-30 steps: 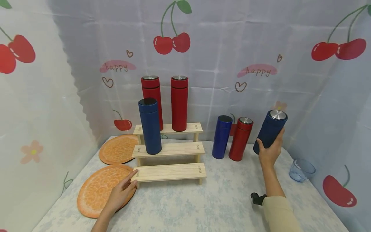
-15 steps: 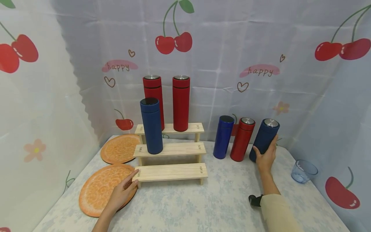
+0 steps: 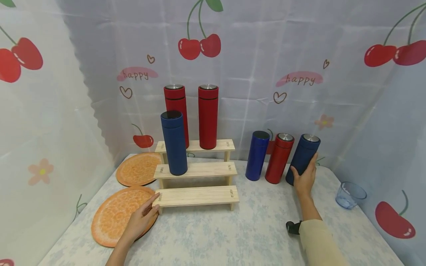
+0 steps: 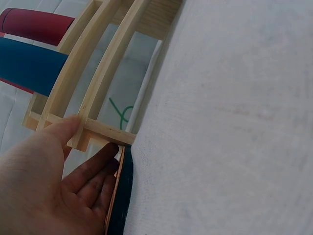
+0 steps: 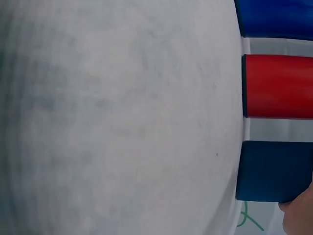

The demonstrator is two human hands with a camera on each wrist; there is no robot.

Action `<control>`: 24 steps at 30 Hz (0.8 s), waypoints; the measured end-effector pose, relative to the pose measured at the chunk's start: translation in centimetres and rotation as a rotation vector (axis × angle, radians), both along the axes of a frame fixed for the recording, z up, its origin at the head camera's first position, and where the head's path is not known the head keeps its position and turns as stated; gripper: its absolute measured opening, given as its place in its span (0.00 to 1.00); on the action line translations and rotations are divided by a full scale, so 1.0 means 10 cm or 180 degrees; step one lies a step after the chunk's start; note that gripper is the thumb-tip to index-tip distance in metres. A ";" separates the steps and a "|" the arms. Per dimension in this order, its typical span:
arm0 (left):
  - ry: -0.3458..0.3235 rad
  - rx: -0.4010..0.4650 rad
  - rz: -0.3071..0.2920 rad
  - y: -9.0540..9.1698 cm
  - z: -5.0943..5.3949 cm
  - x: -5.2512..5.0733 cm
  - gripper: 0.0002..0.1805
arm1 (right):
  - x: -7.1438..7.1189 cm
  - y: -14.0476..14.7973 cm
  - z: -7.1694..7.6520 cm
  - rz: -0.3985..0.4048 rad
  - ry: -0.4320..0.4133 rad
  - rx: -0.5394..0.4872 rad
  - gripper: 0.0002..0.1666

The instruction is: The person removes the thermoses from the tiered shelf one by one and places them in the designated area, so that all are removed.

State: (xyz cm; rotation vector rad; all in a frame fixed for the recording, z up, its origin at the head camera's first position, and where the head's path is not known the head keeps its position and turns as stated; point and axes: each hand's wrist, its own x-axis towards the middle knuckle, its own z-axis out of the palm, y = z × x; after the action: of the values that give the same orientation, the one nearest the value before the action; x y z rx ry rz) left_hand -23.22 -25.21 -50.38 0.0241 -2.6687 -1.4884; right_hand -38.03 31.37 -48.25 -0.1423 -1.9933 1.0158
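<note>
With its fingers curled round one side, my right hand (image 3: 304, 181) grips a dark blue thermos flask (image 3: 303, 159). In the right wrist view, that flask (image 5: 274, 171) has its base at the table, level with its neighbours. Beside it stand a red flask (image 3: 279, 159) and a brighter blue flask (image 3: 257, 157). My left hand (image 3: 138, 221) touches the left end of the lowest step of a three-step wooden rack (image 3: 198, 195); in the left wrist view the hand (image 4: 54, 176) has extended digits against that end. One blue flask (image 3: 174, 144) stands on the middle step.
Two red flasks (image 3: 208, 118) occupy the top step, one partly behind the blue flask. Round orange-patterned mats (image 3: 114, 218) lie left of the rack. A clear blue glass (image 3: 349, 195) stands near the table's right edge. Cherry-print curtains enclose the back and sides.
My right hand has lowered the dark blue flask and moved it left, beside the red flask, and it has become more upright. My left hand stays at the rack's end.
</note>
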 end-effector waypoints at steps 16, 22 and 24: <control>0.0005 0.0008 -0.0011 0.00 0.02 0.00 0.30 | 0.22 -0.32 0.20 -0.0275 0.0421 -0.1016 0.31; 0.0002 0.0031 -0.0012 0.00 0.01 0.00 0.30 | 0.34 -0.64 0.48 -0.0210 0.1033 -0.1222 0.16; -0.0007 0.0026 -0.0006 0.00 0.01 0.00 0.31 | 0.40 -0.78 0.61 -0.0080 0.1220 -0.1302 0.13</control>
State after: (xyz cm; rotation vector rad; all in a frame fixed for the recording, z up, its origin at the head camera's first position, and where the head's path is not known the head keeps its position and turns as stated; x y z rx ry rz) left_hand -23.25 -25.17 -50.30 0.0236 -2.6652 -1.5005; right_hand -34.07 23.52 -42.11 -0.1778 -1.4223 1.3161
